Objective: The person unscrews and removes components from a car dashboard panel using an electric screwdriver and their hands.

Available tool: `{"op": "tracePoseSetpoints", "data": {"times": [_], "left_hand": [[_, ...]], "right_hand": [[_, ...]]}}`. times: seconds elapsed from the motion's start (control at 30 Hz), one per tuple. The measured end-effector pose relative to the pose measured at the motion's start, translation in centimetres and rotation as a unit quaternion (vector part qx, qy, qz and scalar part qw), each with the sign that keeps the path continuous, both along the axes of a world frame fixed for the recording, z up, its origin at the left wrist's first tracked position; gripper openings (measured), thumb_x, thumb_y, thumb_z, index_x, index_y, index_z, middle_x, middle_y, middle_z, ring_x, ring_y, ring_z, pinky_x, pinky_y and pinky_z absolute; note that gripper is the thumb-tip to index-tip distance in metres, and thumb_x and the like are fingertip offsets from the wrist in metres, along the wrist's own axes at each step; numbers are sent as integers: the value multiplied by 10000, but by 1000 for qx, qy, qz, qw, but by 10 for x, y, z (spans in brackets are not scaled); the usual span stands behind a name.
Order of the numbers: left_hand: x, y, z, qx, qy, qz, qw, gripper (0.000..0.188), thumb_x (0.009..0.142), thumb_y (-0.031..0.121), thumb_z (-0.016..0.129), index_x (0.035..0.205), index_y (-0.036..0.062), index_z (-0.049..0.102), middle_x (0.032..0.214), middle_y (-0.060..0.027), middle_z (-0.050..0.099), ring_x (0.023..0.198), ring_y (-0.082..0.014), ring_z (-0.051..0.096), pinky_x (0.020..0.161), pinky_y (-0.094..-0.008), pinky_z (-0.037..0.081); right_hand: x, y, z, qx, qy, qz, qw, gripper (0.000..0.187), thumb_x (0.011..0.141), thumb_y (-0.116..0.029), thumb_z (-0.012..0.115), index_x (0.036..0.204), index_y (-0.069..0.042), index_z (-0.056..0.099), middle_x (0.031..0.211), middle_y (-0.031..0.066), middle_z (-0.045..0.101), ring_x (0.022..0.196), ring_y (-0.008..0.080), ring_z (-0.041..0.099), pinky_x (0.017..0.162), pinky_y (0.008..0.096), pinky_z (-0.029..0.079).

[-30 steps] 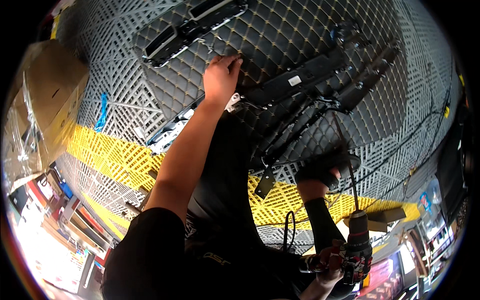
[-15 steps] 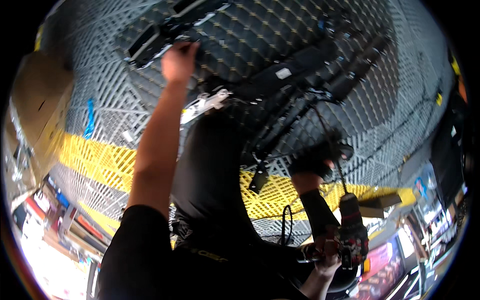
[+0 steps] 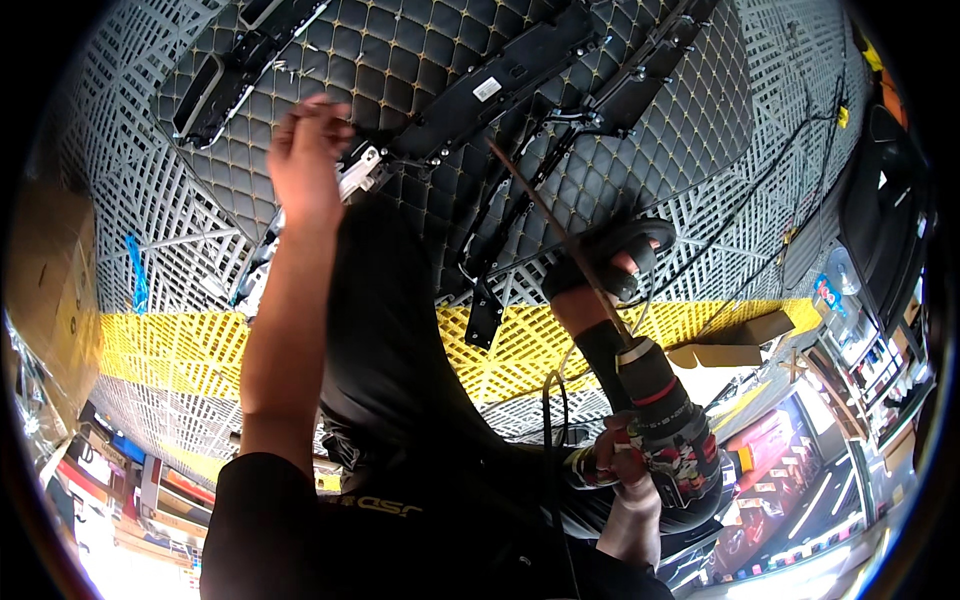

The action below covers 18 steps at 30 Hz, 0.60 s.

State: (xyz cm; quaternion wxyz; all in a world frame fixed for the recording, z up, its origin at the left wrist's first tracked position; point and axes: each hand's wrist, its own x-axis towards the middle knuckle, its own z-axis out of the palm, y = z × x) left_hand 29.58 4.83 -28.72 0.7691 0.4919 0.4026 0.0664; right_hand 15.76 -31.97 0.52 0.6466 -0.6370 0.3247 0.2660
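Note:
My right hand [image 3: 622, 462] is wrapped round the grip of a cordless drill [image 3: 665, 410] with a colourful patterned body. A long thin bit [image 3: 555, 225] points from it up toward the mat. Over the dark quilted mat [image 3: 420, 35] hovers my left hand [image 3: 305, 155], its fingers curled together and slightly blurred; anything pinched in them is too small to make out. Beside that hand lies a light metal bracket [image 3: 360, 170]. A long black plastic panel [image 3: 490, 90] with a white label is just to its right, and a black vent-like trim piece [image 3: 225, 90] lies farther left.
Another slim black trim part [image 3: 600, 110] lies right of the panel. Grey grid flooring [image 3: 790, 130] with a yellow strip [image 3: 170, 350] surrounds the mat. A cardboard box [image 3: 55, 270] stands at left, and cables [image 3: 770, 170] run across the floor at right.
My left hand has come away from the vent-like trim piece, back toward me. The drill has tilted further left, its bit now reaching over the mat. The view has shifted.

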Motion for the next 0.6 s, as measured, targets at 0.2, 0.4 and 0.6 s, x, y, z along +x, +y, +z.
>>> {"op": "tracePoseSetpoints", "data": {"times": [0.2, 0.4, 0.6], "left_hand": [[-28, -97, 46, -297, 59, -19, 953, 284, 1068, 239, 593, 1220, 2, 629, 1187, -148, 717, 1093, -263, 714, 946, -357, 592], [-38, -98, 44, -348, 58, -76, 933, 275, 1090, 262, 544, 1195, 24, 633, 1160, -118, 719, 1049, -227, 720, 922, -342, 602], [-35, -113, 51, -407, 52, 9, 912, 272, 1125, 273, 440, 1125, 38, 576, 1138, -126, 717, 1041, -233, 718, 937, -362, 605]], "right_hand": [[-11, 1, 7, 6, 22, -24, 999, 518, 884, -311, 757, 1224, 51, 609, 695, 50, 604, 568, 106, 528, 519, 247, 397], [-17, -15, 2, 45, 44, -22, 998, 494, 892, -306, 746, 1222, 34, 607, 704, 46, 610, 572, 109, 535, 528, 251, 408], [-23, -22, 1, 58, 62, -41, 996, 469, 901, -301, 735, 1221, 17, 606, 713, 42, 615, 575, 113, 542, 537, 254, 420]]}}
